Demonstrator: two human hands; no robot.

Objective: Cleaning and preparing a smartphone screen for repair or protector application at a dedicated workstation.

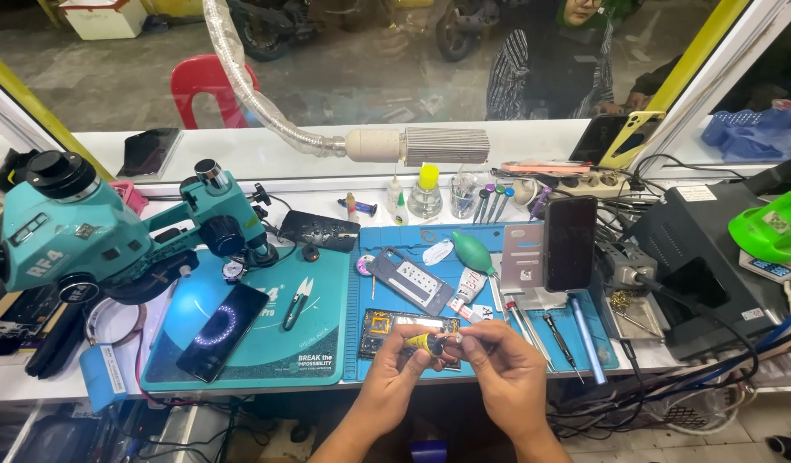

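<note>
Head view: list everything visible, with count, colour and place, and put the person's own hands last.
microscope: one, teal, left of bench
teal mat: one, under the microscope
phone: one, black, screen lit, on teal mat
snips: one, black, on teal mat
blue mat: one, bench centre
opened phone: one, on blue mat under the hands
air blower: one, green, on blue mat
upright phone: one, black, in a holder
screwdrivers: several, right part of blue mat
fume hose: one, clear, overhead
other person: one, striped sleeve, beyond the window
small tube: one, yellow, in both hands' grip
left hand: one
right hand: one
</note>
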